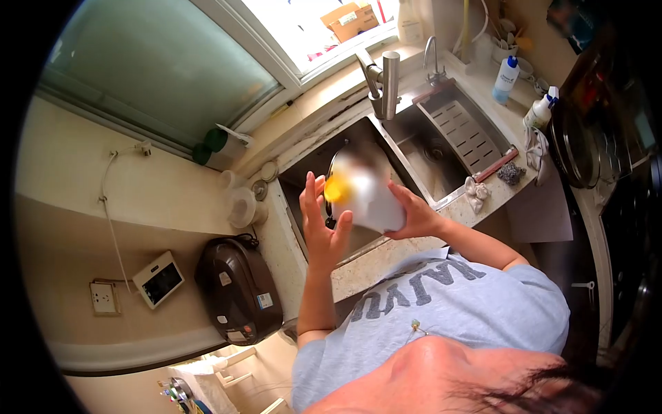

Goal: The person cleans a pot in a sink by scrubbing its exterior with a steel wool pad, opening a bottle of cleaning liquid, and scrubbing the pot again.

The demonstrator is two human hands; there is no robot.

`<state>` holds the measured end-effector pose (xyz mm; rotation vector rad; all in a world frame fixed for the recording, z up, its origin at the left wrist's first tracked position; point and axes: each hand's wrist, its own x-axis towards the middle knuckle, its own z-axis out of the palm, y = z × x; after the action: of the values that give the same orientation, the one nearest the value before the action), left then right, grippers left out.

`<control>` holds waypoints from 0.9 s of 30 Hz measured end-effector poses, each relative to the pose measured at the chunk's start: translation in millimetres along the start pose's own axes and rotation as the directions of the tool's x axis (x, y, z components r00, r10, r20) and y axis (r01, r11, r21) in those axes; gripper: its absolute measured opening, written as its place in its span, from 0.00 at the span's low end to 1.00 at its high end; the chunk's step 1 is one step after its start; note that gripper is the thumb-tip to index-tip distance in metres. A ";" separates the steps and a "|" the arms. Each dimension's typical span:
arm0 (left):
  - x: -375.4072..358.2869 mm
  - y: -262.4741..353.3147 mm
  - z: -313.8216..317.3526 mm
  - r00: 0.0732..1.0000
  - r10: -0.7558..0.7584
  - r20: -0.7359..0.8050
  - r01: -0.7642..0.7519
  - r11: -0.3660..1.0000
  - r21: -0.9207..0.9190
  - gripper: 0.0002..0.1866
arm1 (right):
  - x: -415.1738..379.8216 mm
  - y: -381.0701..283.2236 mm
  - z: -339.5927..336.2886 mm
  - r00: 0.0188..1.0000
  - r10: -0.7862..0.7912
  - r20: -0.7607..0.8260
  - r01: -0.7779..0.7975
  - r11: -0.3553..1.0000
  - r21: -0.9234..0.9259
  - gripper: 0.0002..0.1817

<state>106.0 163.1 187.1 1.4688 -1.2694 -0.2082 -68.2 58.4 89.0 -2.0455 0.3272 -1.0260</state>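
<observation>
Over the left sink basin, my right hand point(415, 215) grips a white object point(372, 196) that looks like a container, its far end smeared by blur. A bright yellow patch point(337, 188) shows on its left side, close to the fingertips of my left hand point(321, 224). My left hand is open, fingers and thumb apart, palm turned toward the white object. Behind it, a dark rounded rim point(330, 165) shows in the sink basin point(298, 169), mostly hidden.
A metal faucet point(390, 83) rises behind the two basins. On the right counter are a blue-capped bottle point(507, 79), a spray bottle point(541, 109), a scouring pad point(511, 173) and a crumpled cloth point(476, 194). A dark brown appliance point(238, 290) and clear containers point(243, 207) stand left.
</observation>
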 end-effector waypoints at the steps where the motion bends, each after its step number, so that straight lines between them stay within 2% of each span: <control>1: 8.0 -3.7 -11.3 0.978 0.157 0.138 -0.170 0.982 0.088 0.32 | -2.1 -1.2 -6.3 0.992 -0.037 0.121 0.036 0.999 0.013 0.59; 2: 13.2 -5.6 -16.4 0.913 0.290 0.287 -0.341 0.928 0.150 0.24 | -3.7 -2.9 -10.6 0.968 -0.072 0.240 0.067 0.997 0.031 0.58; 3: 17.0 10.5 -14.2 0.894 0.264 0.363 -0.315 0.945 0.090 0.10 | -5.6 -6.0 -12.5 0.960 -0.054 0.274 0.046 0.998 0.034 0.57; 4: 15.5 14.3 -12.7 0.894 0.266 0.360 -0.316 0.945 0.088 0.10 | -9.7 -7.4 -13.7 0.960 -0.054 0.276 0.048 0.998 0.031 0.57; 6: 15.2 19.0 -6.4 0.815 0.372 0.445 -0.520 0.809 0.276 0.03 | -15.9 -9.2 -18.6 0.943 0.003 0.334 -0.014 0.999 0.031 0.58; 7: 13.8 17.7 0.8 0.855 0.364 0.371 -0.487 0.809 0.329 0.01 | -17.2 -12.6 -20.7 0.944 0.015 0.329 -0.023 1.000 0.020 0.57; 8: 12.2 14.0 7.3 0.856 0.365 0.367 -0.486 0.810 0.328 0.01 | -19.3 -13.6 -21.1 0.943 0.015 0.331 -0.022 1.000 0.017 0.57; 10: 9.7 7.9 18.1 0.938 0.280 0.205 -0.343 0.831 0.438 0.04 | -22.9 -14.0 -20.2 0.953 0.056 0.297 -0.044 0.998 -0.047 0.56; 11: 9.3 8.4 20.3 0.957 0.219 0.189 -0.284 0.837 0.469 0.06 | -24.0 -14.1 -17.5 0.953 0.055 0.297 -0.042 0.998 -0.050 0.56; 12: 10.0 7.7 22.0 0.957 0.220 0.187 -0.284 0.836 0.470 0.06 | -25.7 -13.5 -16.8 0.969 0.041 0.245 -0.014 0.994 -0.112 0.55; 14: 9.4 4.0 23.7 0.979 -0.043 0.199 -0.077 0.826 0.558 0.03 | -27.0 -13.4 -17.7 0.980 0.020 0.196 0.014 0.985 -0.172 0.55; 15: 10.2 1.1 22.7 0.980 -0.040 0.194 -0.077 0.825 0.560 0.03 | -25.7 -12.9 -20.4 0.978 0.027 0.205 0.019 0.975 -0.220 0.54; 17: 11.5 -2.7 15.1 0.938 -0.088 0.336 -0.050 0.923 0.381 0.07 | -27.0 -9.6 -23.4 0.977 0.033 0.211 0.025 0.963 -0.267 0.54; 18: 12.7 -2.6 9.3 0.938 -0.083 0.336 -0.054 0.923 0.380 0.07 | -28.4 -5.6 -24.1 0.983 0.056 0.175 -0.011 0.968 -0.249 0.53; 20: 15.4 0.5 -4.6 0.802 0.077 0.593 -0.186 0.975 0.124 0.14 | -29.0 -2.2 -27.1 0.987 0.080 0.140 -0.046 0.973 -0.227 0.53; 21: 19.3 1.6 -11.4 0.727 -0.020 0.687 -0.186 0.957 0.224 0.16 | -27.2 -1.6 -29.0 0.985 0.056 0.161 -0.013 0.966 -0.259 0.52; 22: 22.1 3.8 -10.3 0.729 -0.023 0.685 -0.183 0.956 0.228 0.16 | -26.5 -1.6 -29.5 0.982 0.034 0.184 0.021 0.957 -0.288 0.52; 23: 25.5 5.7 -8.1 0.685 -0.291 0.668 -0.003 0.916 0.401 0.16 | -27.0 -1.3 -28.4 0.982 0.035 0.187 0.020 0.959 -0.283 0.52; 24: 27.2 6.4 -6.8 0.594 -0.533 0.603 0.158 0.812 0.562 0.16 | -26.7 0.2 -27.6 0.982 0.030 0.187 0.024 0.959 -0.282 0.52; 25: 23.7 1.0 -7.8 0.598 -0.532 0.599 0.161 0.813 0.560 0.16 | -24.4 1.6 -27.1 0.982 0.024 0.188 0.031 0.958 -0.286 0.52; 27: 12.5 -10.2 -8.5 0.830 -0.337 0.444 0.047 0.836 0.547 0.15 | -21.9 0.2 -27.9 0.980 0.015 0.198 0.043 0.957 -0.288 0.52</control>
<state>122.9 156.4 188.3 2.1163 -1.6999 -0.4653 -103.3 54.8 86.4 -2.3970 0.3770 -0.8089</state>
